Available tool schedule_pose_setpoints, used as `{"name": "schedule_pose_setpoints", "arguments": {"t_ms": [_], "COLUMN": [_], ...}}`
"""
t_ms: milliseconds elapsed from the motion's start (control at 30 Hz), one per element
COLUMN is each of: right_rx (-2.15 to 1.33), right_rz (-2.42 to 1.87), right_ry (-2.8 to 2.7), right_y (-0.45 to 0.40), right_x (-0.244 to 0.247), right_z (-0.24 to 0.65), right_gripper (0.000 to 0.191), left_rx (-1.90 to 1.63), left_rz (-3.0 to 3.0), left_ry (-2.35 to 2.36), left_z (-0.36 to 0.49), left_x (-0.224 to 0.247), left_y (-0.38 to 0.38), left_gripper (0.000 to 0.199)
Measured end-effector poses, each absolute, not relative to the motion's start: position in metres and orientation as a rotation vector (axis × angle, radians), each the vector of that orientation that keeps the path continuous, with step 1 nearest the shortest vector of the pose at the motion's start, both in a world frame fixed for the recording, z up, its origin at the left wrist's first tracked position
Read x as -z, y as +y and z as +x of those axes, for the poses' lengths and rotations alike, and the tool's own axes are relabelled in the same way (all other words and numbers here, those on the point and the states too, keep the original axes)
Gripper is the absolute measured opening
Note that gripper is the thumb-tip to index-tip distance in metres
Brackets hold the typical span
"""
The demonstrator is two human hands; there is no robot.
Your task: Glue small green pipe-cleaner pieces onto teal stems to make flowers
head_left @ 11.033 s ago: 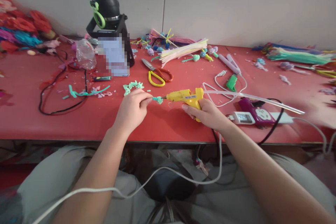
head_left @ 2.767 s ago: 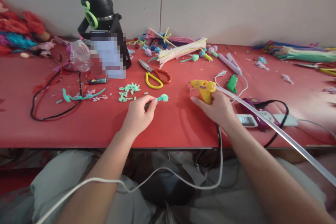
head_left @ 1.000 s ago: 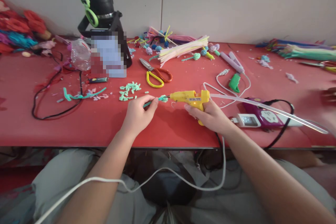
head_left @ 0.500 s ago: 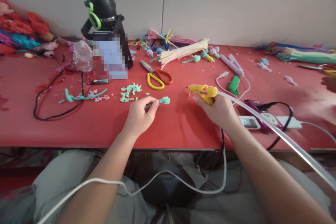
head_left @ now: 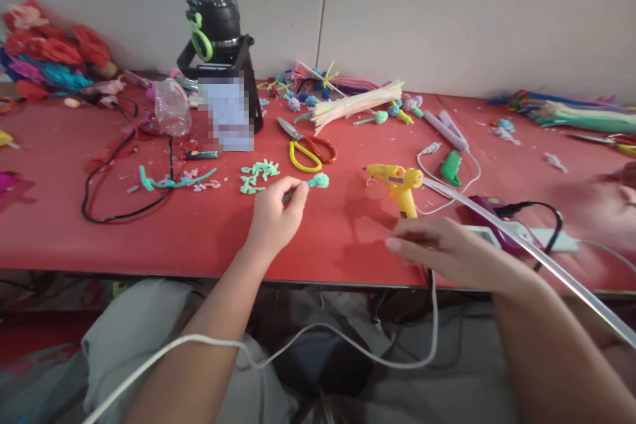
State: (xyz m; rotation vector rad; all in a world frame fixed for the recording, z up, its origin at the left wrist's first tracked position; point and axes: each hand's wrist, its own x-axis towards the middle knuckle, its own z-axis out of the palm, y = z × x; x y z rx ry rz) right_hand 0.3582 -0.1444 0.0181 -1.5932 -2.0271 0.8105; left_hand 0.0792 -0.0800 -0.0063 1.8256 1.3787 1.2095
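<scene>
Between thumb and fingers, my left hand (head_left: pixel 279 215) pinches a green fuzzy stem whose knobbly tip (head_left: pixel 321 180) points right. Small cut green pieces (head_left: pixel 258 173) lie just behind that hand. The yellow glue gun (head_left: pixel 396 179) rests on the red table, nozzle to the left, with a long clear glue stick (head_left: pixel 521 244) running out of its back. Below the gun's handle, my right hand (head_left: pixel 437 245) is apart from it, fingers extended and nothing in them. Scissors (head_left: pixel 308 151) with yellow and orange handles lie behind the green tip.
A black bottle (head_left: pixel 213 20) stands behind a partly pixelated phone (head_left: pixel 228 112). Pale fuzzy stems (head_left: pixel 355 105) lie at the back. A purple power strip (head_left: pixel 501 222) with cables sits at right. Another person's blurred hand (head_left: pixel 603 199) is at the right edge. A white cable crosses my left forearm.
My right hand has let go of the yellow glue gun and moved down and right. My left hand still pinches the green stem. The view has shifted slightly.
</scene>
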Motion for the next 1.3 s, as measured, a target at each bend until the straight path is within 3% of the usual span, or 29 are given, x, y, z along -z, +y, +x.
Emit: {"name": "schedule_pose_setpoints", "arguments": {"t_ms": [100, 367, 600, 1033, 1300], "right_rx": [-0.967, -0.504, -0.285, -0.618, -1.112], "right_rz": [-1.388, -1.326, -1.492, -1.193, -1.051], "right_ry": [-2.121, -2.122, -2.208, -1.780, -1.464], "right_y": [-0.123, -0.018, -0.001, 0.002, -0.025], "right_x": [-0.013, 0.008, 0.010, 0.024, 0.020], "right_z": [0.315, 0.199, 0.164, 0.180, 0.211], "right_gripper": [0.024, 0.021, 0.015, 0.005, 0.024], "left_rx": [-1.349, -1.584, -1.601, -1.574, -1.485], "left_rz": [1.693, 1.612, 1.558, 1.540, 1.545], "left_ry": [1.441, 1.546, 1.480, 1.467, 1.458], "left_z": [0.064, 0.028, 0.035, 0.039, 0.056], "left_x": [-0.001, -0.013, -0.014, -0.009, 0.002], "left_y": [-0.069, -0.062, -0.067, -0.066, -0.066], "left_gripper": [0.021, 0.025, 0.020, 0.020, 0.024]}}
